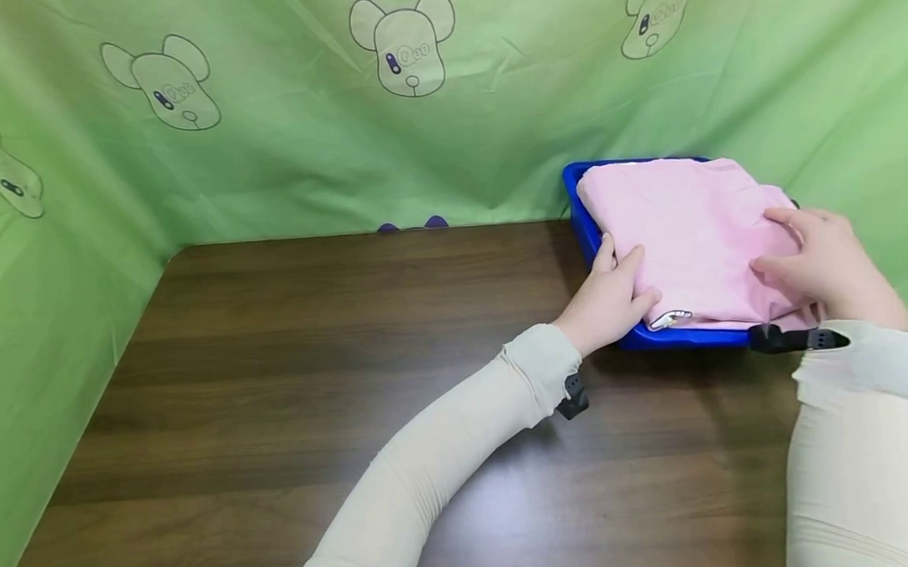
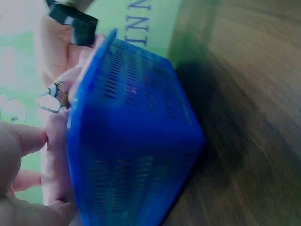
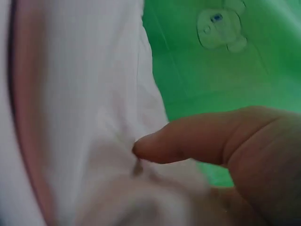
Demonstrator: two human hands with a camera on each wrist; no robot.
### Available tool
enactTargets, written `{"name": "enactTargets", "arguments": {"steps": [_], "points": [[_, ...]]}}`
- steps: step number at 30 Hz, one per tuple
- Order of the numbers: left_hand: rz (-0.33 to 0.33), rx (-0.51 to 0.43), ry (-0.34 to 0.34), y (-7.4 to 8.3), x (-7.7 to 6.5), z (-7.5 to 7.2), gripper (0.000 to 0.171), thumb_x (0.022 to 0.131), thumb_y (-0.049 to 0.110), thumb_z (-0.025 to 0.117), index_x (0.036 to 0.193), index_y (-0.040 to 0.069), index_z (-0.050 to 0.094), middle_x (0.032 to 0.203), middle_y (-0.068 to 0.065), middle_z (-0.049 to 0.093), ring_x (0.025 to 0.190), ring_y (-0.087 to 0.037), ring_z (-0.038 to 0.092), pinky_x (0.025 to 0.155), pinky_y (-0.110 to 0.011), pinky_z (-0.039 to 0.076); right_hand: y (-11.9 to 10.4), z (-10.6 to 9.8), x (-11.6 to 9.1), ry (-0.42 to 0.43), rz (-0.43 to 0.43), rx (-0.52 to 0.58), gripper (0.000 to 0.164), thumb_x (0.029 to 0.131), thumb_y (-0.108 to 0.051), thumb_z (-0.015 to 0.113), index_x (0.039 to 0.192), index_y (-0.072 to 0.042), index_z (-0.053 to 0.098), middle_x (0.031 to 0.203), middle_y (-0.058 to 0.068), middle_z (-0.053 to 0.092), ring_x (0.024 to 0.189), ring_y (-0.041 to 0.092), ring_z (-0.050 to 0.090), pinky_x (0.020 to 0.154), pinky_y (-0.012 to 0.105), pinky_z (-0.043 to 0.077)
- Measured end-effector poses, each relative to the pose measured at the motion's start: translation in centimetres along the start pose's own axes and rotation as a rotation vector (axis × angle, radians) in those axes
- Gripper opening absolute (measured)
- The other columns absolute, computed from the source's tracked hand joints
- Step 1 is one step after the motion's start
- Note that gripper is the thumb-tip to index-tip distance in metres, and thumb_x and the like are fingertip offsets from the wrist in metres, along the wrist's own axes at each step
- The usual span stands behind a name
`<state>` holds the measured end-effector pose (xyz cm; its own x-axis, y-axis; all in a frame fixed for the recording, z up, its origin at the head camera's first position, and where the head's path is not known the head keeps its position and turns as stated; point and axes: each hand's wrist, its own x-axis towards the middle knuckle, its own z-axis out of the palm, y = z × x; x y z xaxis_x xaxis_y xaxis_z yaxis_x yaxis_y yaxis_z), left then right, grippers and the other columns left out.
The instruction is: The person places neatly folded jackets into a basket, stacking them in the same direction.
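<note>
A folded pink garment or cloth [image 1: 692, 233] lies in a blue basket [image 1: 699, 338], its top above the rim. A small white, dark-outlined print shows at its near left corner. My left hand [image 1: 601, 307] is at that corner, fingers spread, with fingertips against the cloth's left side and near edge. The left wrist view shows these fingers at the pink layers [image 2: 56, 155] just above the basket's perforated wall [image 2: 127, 127]. Over the right part of the cloth, my right hand [image 1: 828, 258] rests with fingers apart. One finger [image 3: 188, 141] presses into the fabric in the right wrist view.
The basket stands at the back right of a dark wooden table [image 1: 336, 338]. A green curtain [image 1: 284, 156] printed with cartoon heads hangs behind and along both sides. Black wrist devices [image 1: 574, 396] are strapped over the pale sleeves.
</note>
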<state>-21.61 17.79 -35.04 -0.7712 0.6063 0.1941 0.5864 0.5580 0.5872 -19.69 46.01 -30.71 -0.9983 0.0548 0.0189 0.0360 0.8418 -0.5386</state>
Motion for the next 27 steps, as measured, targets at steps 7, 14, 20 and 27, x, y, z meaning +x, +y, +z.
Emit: {"name": "enactTargets", "arguments": {"steps": [7,14,20,27], "points": [[-0.028,0.183,-0.033,0.0,-0.1,0.1,0.060,0.106,0.044,0.048,0.158,0.015,0.036,0.168,-0.014,0.015,0.154,-0.024,0.017,0.122,-0.025,0.013,-2.5,1.0,1.3,-0.179,-0.102,-0.203,0.076,0.094,-0.024,0.068,0.147,0.015,0.032,0.146,0.048,0.022,0.134,0.063,0.019,0.109,0.074,0.019],[-0.103,0.286,-0.140,-0.3,0.4,0.5,0.063,0.106,0.056,0.037,0.162,0.029,0.025,0.170,0.001,0.013,0.156,-0.021,0.001,0.122,-0.042,0.022,-2.1,2.2,1.9,-0.359,-0.097,-0.106,0.085,0.095,-0.023,0.067,0.156,0.008,0.016,0.149,0.051,0.011,0.138,0.066,0.007,0.109,0.078,0.008],[-0.141,0.379,-0.209,-0.1,0.8,1.1,0.060,0.106,0.059,0.029,0.162,0.038,0.021,0.169,0.011,0.010,0.155,-0.018,-0.007,0.122,-0.048,0.020,-0.7,2.6,1.6,-0.450,-0.049,0.069,0.091,0.097,-0.021,0.064,0.160,0.000,0.002,0.152,0.047,-0.014,0.139,0.064,-0.020,0.103,0.082,-0.009],[-0.139,0.424,-0.224,-0.2,0.8,1.1,0.056,0.106,0.058,0.027,0.159,0.041,0.027,0.168,0.015,0.013,0.155,-0.018,-0.005,0.121,-0.050,0.021,-0.3,2.9,1.7,-0.460,-0.065,0.155,0.091,0.096,-0.015,0.066,0.159,0.002,0.003,0.154,0.045,-0.015,0.141,0.060,-0.023,0.105,0.079,-0.014]]}}
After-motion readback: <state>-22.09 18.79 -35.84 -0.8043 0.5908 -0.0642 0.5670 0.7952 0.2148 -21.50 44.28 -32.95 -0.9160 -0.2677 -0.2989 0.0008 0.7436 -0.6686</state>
